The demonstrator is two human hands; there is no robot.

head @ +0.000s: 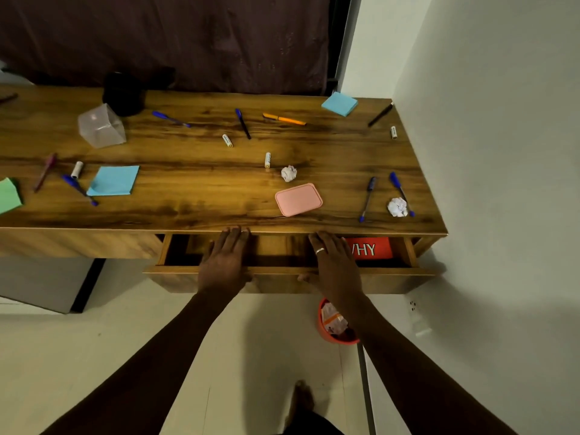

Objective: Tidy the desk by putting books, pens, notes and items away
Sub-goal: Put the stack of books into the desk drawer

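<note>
The wooden desk (201,189) has its drawer (282,271) partly pulled out. My left hand (224,262) and my right hand (334,265) lie flat over the drawer's front edge, fingers straight and reaching toward the desk edge, thumbs against the front panel. A red book (373,248) lies at the drawer's right end. On the desk are several pens, such as a blue pen (367,198) and an orange pen (284,119), blue sticky note pads (114,180) (340,103), a pink lid (298,199), several batteries (267,160) and crumpled paper balls (288,173) (397,207).
A clear plastic container (101,126) lies tipped at the back left beside a black pen cup (123,94). A green note pad (9,196) is at the left edge. An orange bin (334,323) with rubbish stands on the floor under the drawer. The wall is close on the right.
</note>
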